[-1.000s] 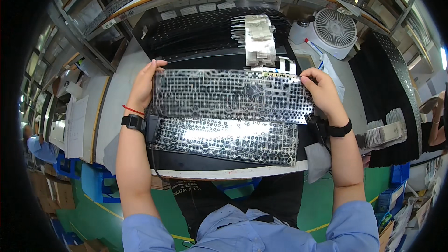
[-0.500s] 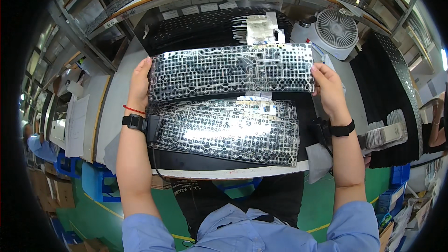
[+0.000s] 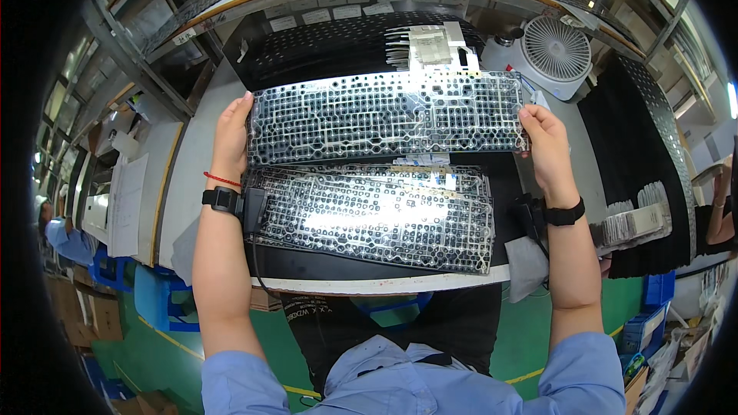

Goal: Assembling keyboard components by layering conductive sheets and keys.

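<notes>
A clear keyboard membrane sheet [image 3: 346, 119], with silvery tracks and rows of dark dots, is stretched lengthwise between both hands. My left hand [image 3: 230, 134] is closed on its left edge, thumb toward the upper corner. On the right edge, my right hand [image 3: 546, 142] pinches the sheet between thumb and fingers. Just below, nearer to me, several similar membranes [image 3: 369, 223] lie overlapped and slightly askew on the black work surface [image 3: 307, 263], with bright glare on the top one. The held sheet hides part of the area behind it.
Behind the held sheet is a bundle of pale flat connector tails [image 3: 430, 44]. A white fan [image 3: 556, 54] stands at the back right, beside a bottle [image 3: 501, 52]. More stacked pale strips [image 3: 636, 219] lie on black sheets to the right. Metal shelving frames the bench.
The held membrane has shifted slightly right and its tilt has changed, so the glare on it differs. My right hand has moved a little to the right; both hands keep their hold.
</notes>
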{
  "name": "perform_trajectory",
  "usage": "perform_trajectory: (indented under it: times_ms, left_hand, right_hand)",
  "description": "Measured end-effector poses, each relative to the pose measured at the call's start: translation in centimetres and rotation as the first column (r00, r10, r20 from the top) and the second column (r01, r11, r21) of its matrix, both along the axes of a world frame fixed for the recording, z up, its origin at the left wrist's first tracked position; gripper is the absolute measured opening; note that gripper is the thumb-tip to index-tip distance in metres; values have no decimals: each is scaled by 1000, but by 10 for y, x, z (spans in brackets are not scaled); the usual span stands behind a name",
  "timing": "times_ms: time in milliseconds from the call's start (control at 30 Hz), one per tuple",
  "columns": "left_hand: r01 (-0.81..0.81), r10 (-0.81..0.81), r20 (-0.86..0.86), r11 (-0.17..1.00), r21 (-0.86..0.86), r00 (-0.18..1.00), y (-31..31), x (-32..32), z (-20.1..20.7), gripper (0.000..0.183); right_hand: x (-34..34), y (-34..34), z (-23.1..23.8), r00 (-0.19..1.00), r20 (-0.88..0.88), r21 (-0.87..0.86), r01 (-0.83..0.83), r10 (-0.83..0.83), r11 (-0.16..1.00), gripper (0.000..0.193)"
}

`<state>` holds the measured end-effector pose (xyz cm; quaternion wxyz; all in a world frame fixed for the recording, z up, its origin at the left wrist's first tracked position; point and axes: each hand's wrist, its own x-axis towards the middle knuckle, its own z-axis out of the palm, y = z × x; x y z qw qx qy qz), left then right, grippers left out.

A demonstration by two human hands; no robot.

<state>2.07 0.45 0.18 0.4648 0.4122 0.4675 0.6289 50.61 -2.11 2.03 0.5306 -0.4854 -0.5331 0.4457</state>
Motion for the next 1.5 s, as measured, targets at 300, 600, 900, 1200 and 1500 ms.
perform_trajectory:
  times_ms: [300,600,900,1200,1500]
  left_hand:
    - [17,-17,-11,1000,24,1000,1,-2,-1,21]
    - [157,-95,-812,988,-3,576,-15,10,9,34]
    - [266,-205,-877,960,-93,434,-34,38,22,55]
    - [196,-205,-884,972,-133,419,-29,40,22,31]
    - [136,-79,-823,991,-3,562,-12,14,-2,27]
  right_hand:
    - [-1,0,1,999,-44,18,-20,21,1000,18]
    - [4,3,-1,999,32,-25,-37,38,999,16]
    - [0,6,-6,996,89,-34,-14,17,999,16]
    - [2,9,-11,993,117,-53,-21,27,998,17]
    - [2,9,-11,993,108,-63,-36,43,997,18]
